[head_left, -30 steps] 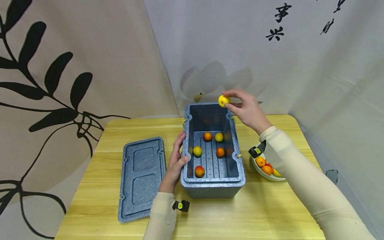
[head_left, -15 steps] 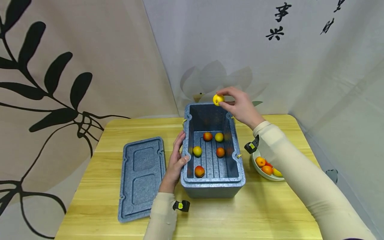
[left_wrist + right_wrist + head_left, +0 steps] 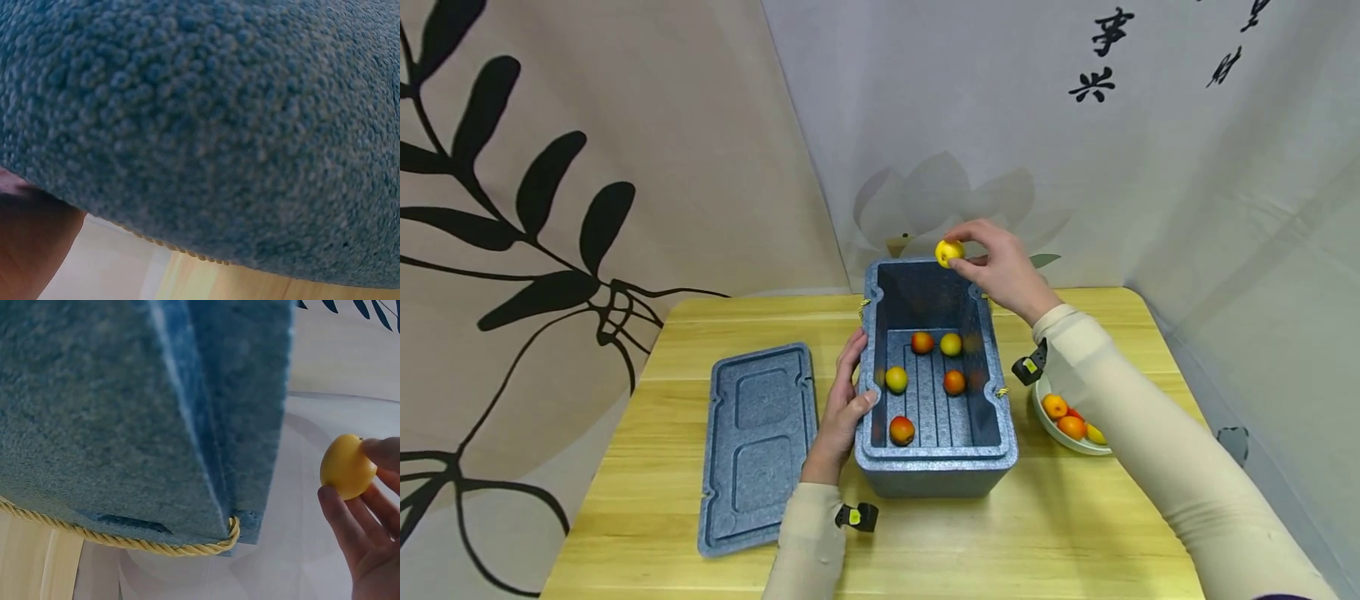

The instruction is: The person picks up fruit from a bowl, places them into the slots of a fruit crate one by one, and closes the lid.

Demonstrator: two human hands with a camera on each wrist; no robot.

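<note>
My right hand (image 3: 1009,271) pinches a small yellow fruit (image 3: 950,253) with a dimple between thumb and fingers. It holds the fruit above the far rim of a blue-grey foam box (image 3: 936,457). In the right wrist view the yellow fruit (image 3: 347,467) shows beside the box wall (image 3: 112,425), held at the fingertips. My left hand (image 3: 842,412) grips the box's left rim, thumb over the top edge and fingers along the outside. Inside the box lie several fruits, among them a red-orange one (image 3: 902,431) near the front and a yellow one (image 3: 896,379) by the left wall.
A matching foam lid (image 3: 760,475) lies on the wooden table (image 3: 647,467) left of the box. To the right, partly behind my right sleeve, a pale bowl (image 3: 1078,447) holds orange, red and yellow fruits. A yellow rope (image 3: 125,542) runs along the box's side.
My right hand has moved slightly left with the yellow fruit, then held almost still over the box's far end. The left hand keeps its grip on the rim.
</note>
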